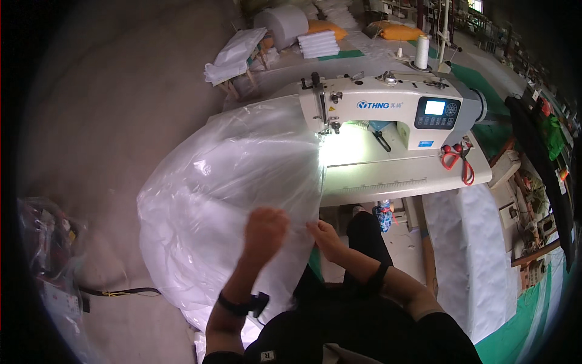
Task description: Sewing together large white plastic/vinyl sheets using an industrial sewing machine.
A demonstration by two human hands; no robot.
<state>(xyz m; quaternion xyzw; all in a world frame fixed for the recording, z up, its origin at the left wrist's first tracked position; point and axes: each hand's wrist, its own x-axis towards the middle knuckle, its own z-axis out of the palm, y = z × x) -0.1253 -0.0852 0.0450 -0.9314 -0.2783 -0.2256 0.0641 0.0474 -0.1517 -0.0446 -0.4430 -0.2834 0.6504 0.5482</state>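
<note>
A large clear plastic bag (212,161), puffed up around white material, spreads left of a white sewing machine (370,100). Its right edge runs up to the machine's lit needle area. My right hand (328,240) pinches that edge below the front of the machine table. Over the bag's lower part is my left hand (265,233), smeared by motion, its fingers curled into a fist. Whatever it may hold is hidden. A dark band with a small black device (259,303) circles my left wrist.
Red-handled scissors (459,164) lie at the right of the machine table (376,182). A white thread cone (421,51) stands behind the machine. White sheeting (473,255) hangs at right. Farther back are stacked white pieces (318,44) and an orange sack (400,31). A black cable (121,292) crosses the floor.
</note>
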